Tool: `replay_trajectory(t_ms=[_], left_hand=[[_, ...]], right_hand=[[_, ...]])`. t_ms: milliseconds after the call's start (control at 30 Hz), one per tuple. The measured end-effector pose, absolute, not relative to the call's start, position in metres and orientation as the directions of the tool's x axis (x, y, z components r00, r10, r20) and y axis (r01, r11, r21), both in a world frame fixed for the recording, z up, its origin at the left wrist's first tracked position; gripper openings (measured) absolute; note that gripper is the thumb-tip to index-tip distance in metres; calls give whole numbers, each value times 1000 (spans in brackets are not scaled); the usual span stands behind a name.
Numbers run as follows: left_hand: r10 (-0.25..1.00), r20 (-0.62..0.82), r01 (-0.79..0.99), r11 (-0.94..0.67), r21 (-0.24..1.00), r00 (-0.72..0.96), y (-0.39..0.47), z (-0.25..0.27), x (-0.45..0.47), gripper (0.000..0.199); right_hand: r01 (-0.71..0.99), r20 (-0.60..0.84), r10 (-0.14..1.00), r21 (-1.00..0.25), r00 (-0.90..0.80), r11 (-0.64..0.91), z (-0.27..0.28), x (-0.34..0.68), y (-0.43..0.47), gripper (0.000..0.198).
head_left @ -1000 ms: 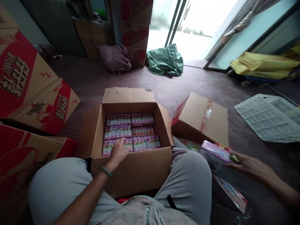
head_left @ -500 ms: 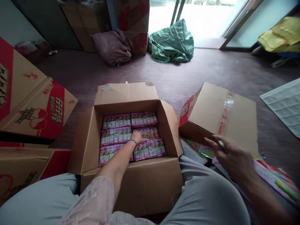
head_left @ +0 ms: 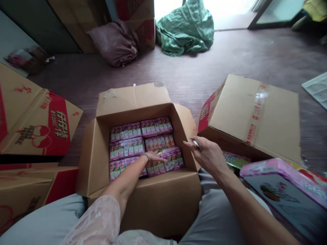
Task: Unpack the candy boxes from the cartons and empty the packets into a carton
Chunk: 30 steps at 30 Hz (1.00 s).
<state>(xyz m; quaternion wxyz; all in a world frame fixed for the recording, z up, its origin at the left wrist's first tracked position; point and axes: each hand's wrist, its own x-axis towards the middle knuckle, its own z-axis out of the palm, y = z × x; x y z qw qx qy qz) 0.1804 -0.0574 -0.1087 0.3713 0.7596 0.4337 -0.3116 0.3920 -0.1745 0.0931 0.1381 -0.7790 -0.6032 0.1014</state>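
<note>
An open cardboard box (head_left: 158, 200) stands between my knees, filled with purple packs in two columns. Inside it, my left hand (head_left: 153, 156) grips the far left edge of the near right pack (head_left: 176, 162), thumb over its top. That pack looks slightly tilted, its far side raised; my fingertips are partly hidden. Over the box's right flap hovers my right hand (head_left: 208, 151), its fingers closed together. A small silvery thing (head_left: 196, 143) shows between thumb and fingers, too small to name. Another purple pack (head_left: 159, 141) lies just behind the gripped one.
A taped carton (head_left: 235, 105) sits to the right, with a pink-edged printed box (head_left: 293, 194) and a green packet (head_left: 236, 159) before it. Printed red cartons (head_left: 58, 126) stand at left. A maroon sack (head_left: 114, 44) and a green sack (head_left: 186, 30) lie farther off.
My right hand has moved left, from beside the taped carton to the open box's right flap. The near right pack has tilted under my left hand. The view has shifted.
</note>
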Motion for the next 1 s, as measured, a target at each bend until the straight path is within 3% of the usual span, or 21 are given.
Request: replay_trajectory(t_ms=[100,233,333,433,500,600,700,833,1000], left_hand=[[532,-695,865,-413,287,484,-70,-77,175,111],[706,-508,870,-407,280,494,-91,-26,162,77],[819,-346,880,-360,310,457,-100,23,145,70],[850,-144,810,-412,418,507,-113,73,117,74],[827,-22,745,-494,449,561,-132,95,93,76],[810,99,695,-551,462,577,-173,103,59,81],[824,201,662,-549,510,529,-211,92,37,87],[852,281,611,-515,601,441,-235,75,26,88],[855,391,573,-519,634,341,-236,62,26,75]], right_hand=[[905,6,962,-341,273,-255,91,389,-172,34],[863,30,944,-416,329,-287,85,389,-174,39],[794,19,925,-520,380,-315,90,385,-183,41],[749,119,918,-622,379,-229,108,371,-200,39],[777,217,933,-622,286,-94,124,353,-215,38],[830,210,978,-544,-5,121,142,316,-235,37],[892,32,967,-381,-252,245,151,276,-245,31],[941,-273,900,-110,-340,322,167,230,-246,22],[892,-376,827,3,-418,452,186,172,-245,26]])
